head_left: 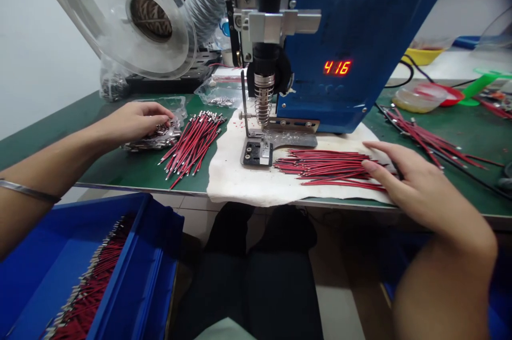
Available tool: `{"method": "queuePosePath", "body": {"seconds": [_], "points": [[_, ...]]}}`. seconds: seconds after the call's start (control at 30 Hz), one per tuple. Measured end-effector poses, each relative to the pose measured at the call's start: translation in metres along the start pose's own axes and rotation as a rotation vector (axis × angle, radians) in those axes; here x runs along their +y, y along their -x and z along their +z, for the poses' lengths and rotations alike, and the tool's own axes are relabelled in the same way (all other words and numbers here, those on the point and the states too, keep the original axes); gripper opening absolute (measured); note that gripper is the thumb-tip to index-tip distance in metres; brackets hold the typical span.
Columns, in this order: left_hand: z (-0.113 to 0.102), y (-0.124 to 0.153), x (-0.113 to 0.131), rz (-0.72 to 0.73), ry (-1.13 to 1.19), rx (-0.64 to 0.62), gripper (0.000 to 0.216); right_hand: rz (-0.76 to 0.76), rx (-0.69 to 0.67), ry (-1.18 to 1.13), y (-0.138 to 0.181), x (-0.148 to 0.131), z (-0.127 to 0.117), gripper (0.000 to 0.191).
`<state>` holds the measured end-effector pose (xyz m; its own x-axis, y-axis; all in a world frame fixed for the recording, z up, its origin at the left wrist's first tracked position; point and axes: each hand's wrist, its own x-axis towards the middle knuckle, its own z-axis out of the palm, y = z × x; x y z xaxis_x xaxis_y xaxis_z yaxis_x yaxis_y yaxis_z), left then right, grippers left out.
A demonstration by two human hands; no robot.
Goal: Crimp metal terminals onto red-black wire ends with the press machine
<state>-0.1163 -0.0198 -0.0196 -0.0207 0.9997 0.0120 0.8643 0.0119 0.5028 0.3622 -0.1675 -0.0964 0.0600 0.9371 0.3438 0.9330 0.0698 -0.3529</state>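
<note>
My left hand (146,119) reaches over a clear plastic bag or tray of small metal parts (158,139), fingers curled down among them; what the fingertips pinch is hidden. Just right of it lies a bundle of red and black wires (194,145) with metal ends. My right hand (404,172) rests at the right end of a second pile of red and black wires (328,165) on a white cloth (240,188). Its thumb and index finger are apart, the thumb touching the wires. Between the hands, a small metal fixture (258,152) sits beneath the machine's spring-loaded head (264,97).
A blue machine (344,20) with red digits stands behind the cloth. A clear round fume hood (132,20) hangs at upper left. More wires (432,137) lie at right near shallow bowls (420,96). Below left, a blue bin (136,255) holds many wires.
</note>
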Motion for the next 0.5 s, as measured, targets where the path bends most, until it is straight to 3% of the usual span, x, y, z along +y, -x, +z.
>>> {"method": "queuePosePath", "body": {"seconds": [0.17, 0.23, 0.37, 0.5], "points": [[0.0, 0.0, 0.0, -0.017, 0.001, 0.008, 0.042, -0.104, 0.168, 0.043, 0.007, -0.029, -0.005, 0.065], [0.001, 0.0, 0.0, -0.017, -0.007, 0.014, 0.041, -0.182, 0.195, -0.049, 0.01, -0.055, -0.003, 0.053], [0.001, 0.002, 0.003, -0.007, -0.028, 0.029, 0.04, -0.333, 0.224, -0.13, 0.004, -0.1, 0.014, 0.037], [0.001, 0.003, 0.005, 0.004, -0.027, 0.018, 0.038, -0.31, 0.175, -0.041, -0.006, -0.109, 0.037, 0.039]]}}
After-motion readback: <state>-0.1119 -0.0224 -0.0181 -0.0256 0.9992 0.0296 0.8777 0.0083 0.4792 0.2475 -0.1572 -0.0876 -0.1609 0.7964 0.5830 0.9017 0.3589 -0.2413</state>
